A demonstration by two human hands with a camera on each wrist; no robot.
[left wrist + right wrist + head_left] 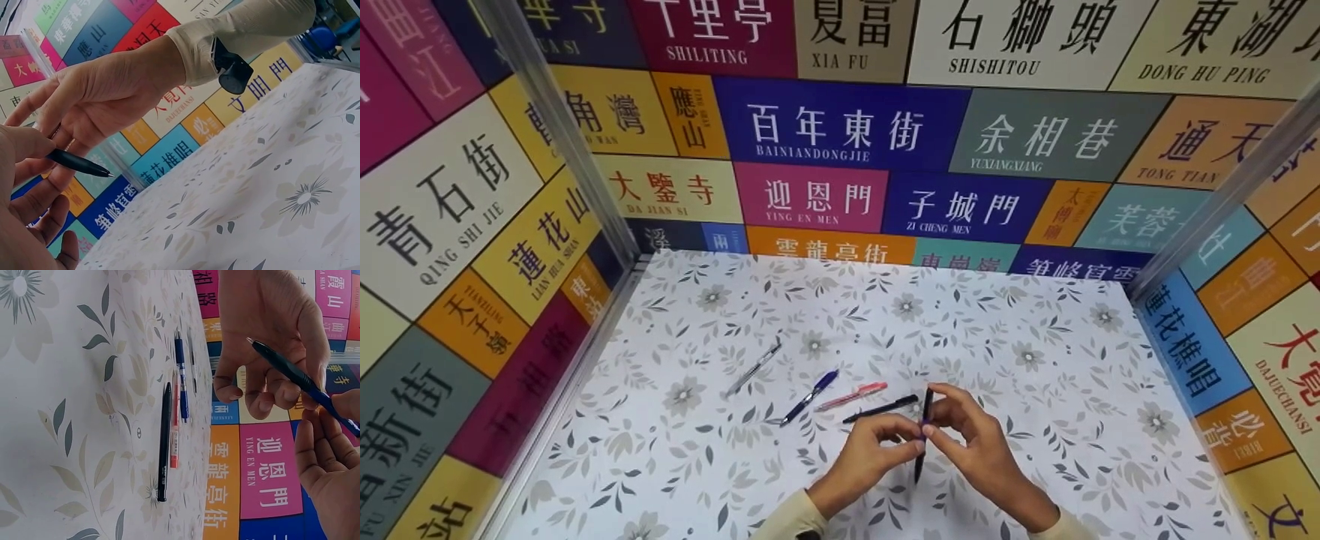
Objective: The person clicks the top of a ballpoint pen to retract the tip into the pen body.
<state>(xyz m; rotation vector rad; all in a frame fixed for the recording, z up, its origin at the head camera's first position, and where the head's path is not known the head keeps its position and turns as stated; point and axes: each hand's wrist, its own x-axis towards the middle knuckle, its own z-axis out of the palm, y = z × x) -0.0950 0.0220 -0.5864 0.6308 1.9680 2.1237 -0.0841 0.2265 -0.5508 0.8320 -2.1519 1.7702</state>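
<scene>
Both hands meet around one slim pen with a dark grip and a blue barrel, its writing tip out and lower end pointing down at the table. My left hand pinches it between thumb and fingers from the left. From the right, my right hand pinches it slightly higher, with thumb and fingertips. The right wrist view shows the dark grip slanting out from between the fingers; in the left wrist view the metal tip points away from the hands.
Left of the hands lie a black pen, a pink-red pen, a blue pen and a thin clear pen. They rest on a white floral-patterned tabletop. Panels with colourful street-name signs enclose the back and sides.
</scene>
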